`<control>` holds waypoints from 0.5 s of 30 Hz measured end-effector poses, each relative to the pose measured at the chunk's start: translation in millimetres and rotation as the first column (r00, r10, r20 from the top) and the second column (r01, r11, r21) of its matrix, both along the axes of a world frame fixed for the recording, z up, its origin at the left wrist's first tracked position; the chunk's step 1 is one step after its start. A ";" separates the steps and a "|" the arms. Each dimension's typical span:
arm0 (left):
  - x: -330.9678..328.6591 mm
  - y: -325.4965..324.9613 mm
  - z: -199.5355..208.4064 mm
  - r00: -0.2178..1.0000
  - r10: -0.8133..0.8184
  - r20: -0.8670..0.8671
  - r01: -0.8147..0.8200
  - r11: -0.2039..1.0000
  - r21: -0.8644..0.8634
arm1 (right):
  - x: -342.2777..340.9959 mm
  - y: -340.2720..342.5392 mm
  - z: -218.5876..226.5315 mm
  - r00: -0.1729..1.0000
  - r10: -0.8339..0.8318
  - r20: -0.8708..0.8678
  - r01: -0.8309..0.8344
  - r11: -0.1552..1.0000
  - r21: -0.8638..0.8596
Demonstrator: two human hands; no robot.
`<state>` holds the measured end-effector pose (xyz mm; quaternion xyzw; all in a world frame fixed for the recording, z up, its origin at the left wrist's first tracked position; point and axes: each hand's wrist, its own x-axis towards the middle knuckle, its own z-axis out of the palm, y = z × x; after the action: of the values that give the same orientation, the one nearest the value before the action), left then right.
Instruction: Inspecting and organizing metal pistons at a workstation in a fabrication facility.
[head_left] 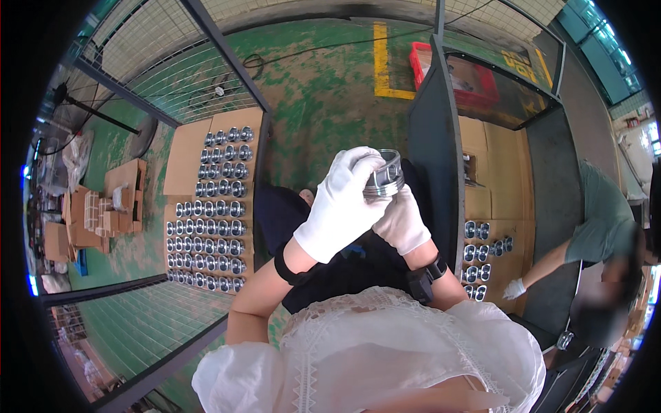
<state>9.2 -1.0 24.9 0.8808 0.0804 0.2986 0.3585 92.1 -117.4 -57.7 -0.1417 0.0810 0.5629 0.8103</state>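
Piston held in both hands, between two racks

Piston (384,175): raised in front of me, clear of both racks, its grooved end toward my lap. Metal bright, slightly tilted.

Left hand (342,196): white glove, fingers part-curled around the piston's left side, gripping it. Black band (289,272) on that wrist.

Right hand (403,224): white glove, against the piston from below and right. Fingers mostly hidden behind the piston and the other glove; I cannot tell how far they close. Dark wrist device (421,282) above the cuff.

Left rack (263,103): cardboard (187,162) carries pistons (210,227) in nine rows, the upper rows shorter than the lower ones.

Right rack (435,131): more cardboard (506,175), with a smaller group of pistons (477,252) on its nearer part.

Co-worker (599,220), green top, is at the far right; one gloved hand (513,289) reaches to the cardboard's right edge. A single piston (564,340) sits near that person.

Surroundings: worn green floor (317,76), yellow line (381,62), red crate (417,60) beyond the right rack, cartons (124,199) well off to my left.
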 end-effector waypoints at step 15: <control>-3.8 6.5 -26.9 0.982 0.103 -0.161 -0.121 0.987 -0.104 | 0.5 -4.3 30.4 0.896 -0.110 0.431 0.090 0.994 0.067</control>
<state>5.4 5.4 -2.0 0.8738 0.1743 0.2437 0.3830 92.6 -121.7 -27.3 -0.2406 -0.1072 0.4765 0.8388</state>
